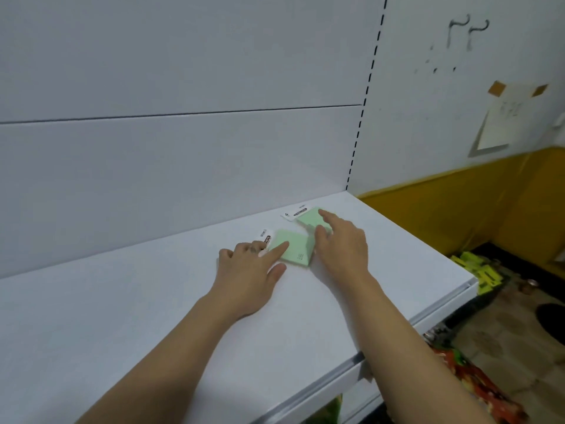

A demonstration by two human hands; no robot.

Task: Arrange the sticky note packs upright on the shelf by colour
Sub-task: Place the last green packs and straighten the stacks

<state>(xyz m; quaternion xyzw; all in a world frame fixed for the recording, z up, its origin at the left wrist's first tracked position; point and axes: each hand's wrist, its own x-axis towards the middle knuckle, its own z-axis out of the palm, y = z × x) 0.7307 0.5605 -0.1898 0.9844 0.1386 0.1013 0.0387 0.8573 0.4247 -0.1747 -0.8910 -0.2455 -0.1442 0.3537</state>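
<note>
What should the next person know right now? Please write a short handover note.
Left hand: open, index finger pressing on the near green pack.
Right hand: open, index finger on the far green pack.
Both packs lie flat and close together on the white shelf, near its back wall.
Done: the two green packs are grouped.
Left: stand them upright. No packs of another colour are seen on the shelf.

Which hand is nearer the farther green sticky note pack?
Right. The right hand touches the far green pack with its index finger; the left hand sits nearer the camera, index finger on the near green pack.
</note>
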